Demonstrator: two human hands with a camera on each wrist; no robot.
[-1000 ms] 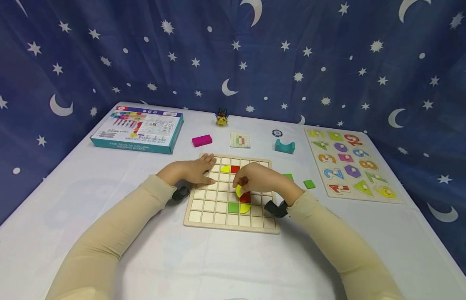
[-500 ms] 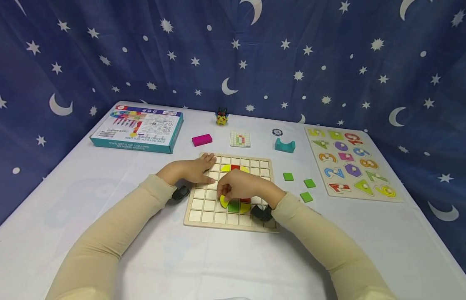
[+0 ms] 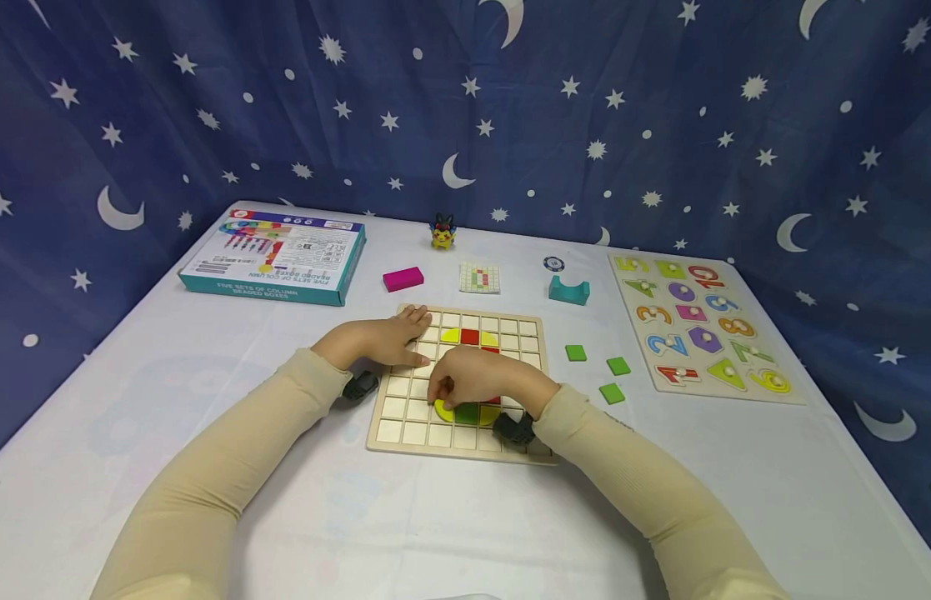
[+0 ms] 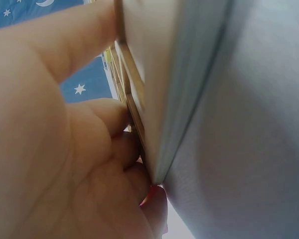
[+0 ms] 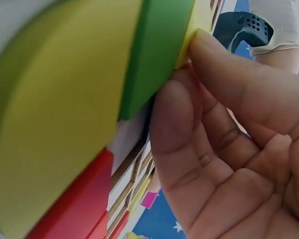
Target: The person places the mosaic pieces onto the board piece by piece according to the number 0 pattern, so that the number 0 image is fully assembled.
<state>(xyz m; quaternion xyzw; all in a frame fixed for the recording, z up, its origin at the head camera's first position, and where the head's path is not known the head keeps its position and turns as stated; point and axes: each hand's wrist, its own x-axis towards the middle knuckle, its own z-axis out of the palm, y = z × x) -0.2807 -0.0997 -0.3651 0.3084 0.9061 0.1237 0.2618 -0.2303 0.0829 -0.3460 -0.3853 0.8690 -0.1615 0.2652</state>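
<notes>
Yellow half-disc (image 3: 443, 410) sits on the grid board (image 3: 405, 433) beside a green square (image 3: 468, 412), pinched by the right hand (image 3: 473, 375). Left hand (image 3: 375, 342) rests flat, fingers spread, on the board's far-left corner.

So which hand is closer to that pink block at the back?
Left. The left hand rests on the grid board just below the pink block; the right hand works farther forward.
</notes>
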